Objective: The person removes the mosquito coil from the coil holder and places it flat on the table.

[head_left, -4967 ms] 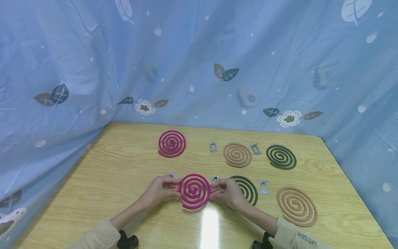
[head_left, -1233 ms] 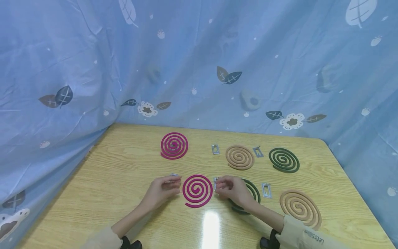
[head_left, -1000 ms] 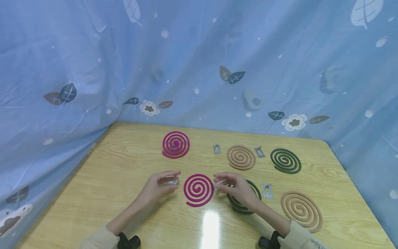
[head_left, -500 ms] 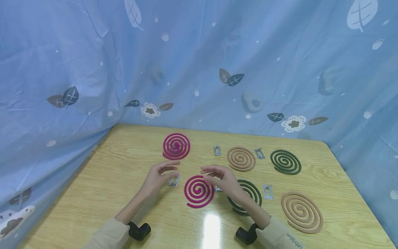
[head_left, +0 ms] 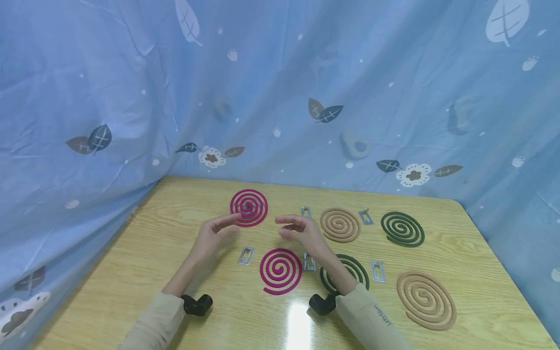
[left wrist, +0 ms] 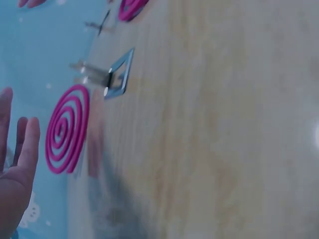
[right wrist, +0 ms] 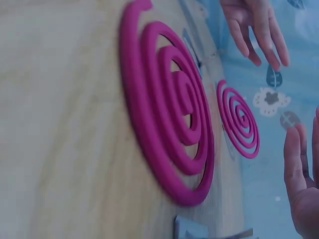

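Note:
Both hands hover over the wooden table with nothing in them. My left hand (head_left: 212,236), fingers reaching forward and loosely bent, is closest to the far magenta mosquito coil (head_left: 264,209), whose lower left edge the fingertips overlap in the head view. A bit of metal shows at that coil's centre. My right hand (head_left: 303,232) is held level with the left, its fingers pointing left. Between the wrists lies the near magenta mosquito coil (head_left: 279,269), flat on the table. A metal coil stand (head_left: 246,255) lies to its left, another stand (head_left: 309,262) to its right.
On the right lie two green coils (head_left: 400,227) and two tan coils (head_left: 339,224). Further metal stands (head_left: 378,271) lie among them. The right forearm covers part of the near green coil (head_left: 362,271). A blue patterned curtain (head_left: 280,87) hangs behind the table (head_left: 175,199).
Both hands held the near magenta coil by its edges five seconds ago. They let it go on the table, then rose and moved forward, uncovering the stand at its left.

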